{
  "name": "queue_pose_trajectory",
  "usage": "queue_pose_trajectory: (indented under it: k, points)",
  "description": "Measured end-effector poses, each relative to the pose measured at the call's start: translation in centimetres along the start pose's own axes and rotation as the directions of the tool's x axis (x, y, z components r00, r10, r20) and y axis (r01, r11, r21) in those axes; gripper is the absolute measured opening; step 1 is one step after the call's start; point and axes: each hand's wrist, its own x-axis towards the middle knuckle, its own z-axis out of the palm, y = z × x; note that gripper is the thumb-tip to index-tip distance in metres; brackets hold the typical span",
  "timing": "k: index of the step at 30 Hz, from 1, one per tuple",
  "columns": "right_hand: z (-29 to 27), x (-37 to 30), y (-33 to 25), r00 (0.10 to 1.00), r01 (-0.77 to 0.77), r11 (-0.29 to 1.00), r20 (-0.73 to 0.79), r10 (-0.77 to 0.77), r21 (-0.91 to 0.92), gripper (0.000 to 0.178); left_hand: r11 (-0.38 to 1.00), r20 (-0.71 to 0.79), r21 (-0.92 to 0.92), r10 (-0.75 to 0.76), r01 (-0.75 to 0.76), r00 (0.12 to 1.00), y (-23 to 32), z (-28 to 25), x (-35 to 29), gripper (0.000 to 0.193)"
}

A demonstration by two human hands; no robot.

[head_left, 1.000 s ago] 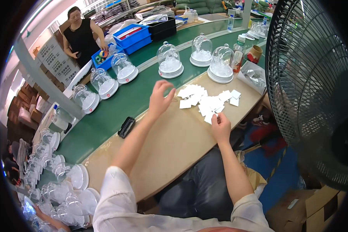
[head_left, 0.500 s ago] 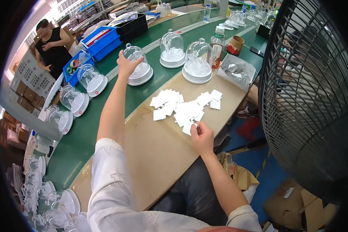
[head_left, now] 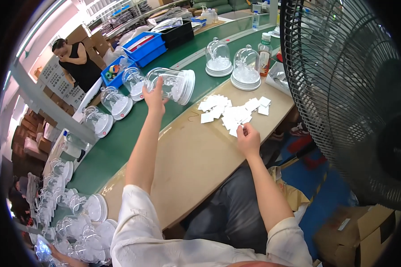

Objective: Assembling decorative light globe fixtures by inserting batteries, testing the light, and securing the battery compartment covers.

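Observation:
My left hand [head_left: 155, 99] grips a clear bell-shaped dome [head_left: 169, 83] with a white round base. The dome is tipped on its side over the green table, its base toward the right. Something clear and crinkled shows inside it. At the lower edge of a pile of small white square pieces [head_left: 236, 115], my right hand [head_left: 248, 140] pinches the corner of one white square piece [head_left: 233, 132]. Two more domes, upright on white bases, stand beyond the pile: one dome [head_left: 218, 60] on the green surface, another dome [head_left: 246, 69] on the brown board [head_left: 187, 153].
Several tilted domes [head_left: 116, 104] line the left side, with more crowded at lower left [head_left: 82, 222]. A bottle [head_left: 265, 53] and a white box [head_left: 278, 75] stand at the right. A big fan [head_left: 343, 98] fills the right side. Blue bins [head_left: 145, 48] and a person [head_left: 79, 64] are beyond.
My left hand has lifted the dome from the table and tipped it sideways. My right hand still pinches at the pile's lower edge. The whole view has shifted.

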Motion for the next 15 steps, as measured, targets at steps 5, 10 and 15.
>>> queue_pose_trajectory:
  k: [5, 10, 15]
  points:
    - [1.5, -0.5, -0.8, 0.999, 0.035, 0.999, -0.002, -0.036, -0.013, 0.026, 0.928, 0.085, -0.354, -0.087, 0.112, 0.993, 1.5, -8.2, -3.5, 0.104]
    - [1.1, 0.0, 0.5, 0.995, 0.095, 0.991, 0.045, -0.091, -0.092, 0.025, 0.438, 0.41, -0.788, -0.153, 0.434, 0.899, 2.4, -7.6, -10.3, 0.104]
    - [1.7, 0.2, 1.4, 0.989, 0.09, 0.994, 0.115, -0.096, 0.055, 0.022, 0.401, 0.519, -0.793, 0.049, 0.459, 0.853, 5.9, -8.1, -13.9, 0.104]
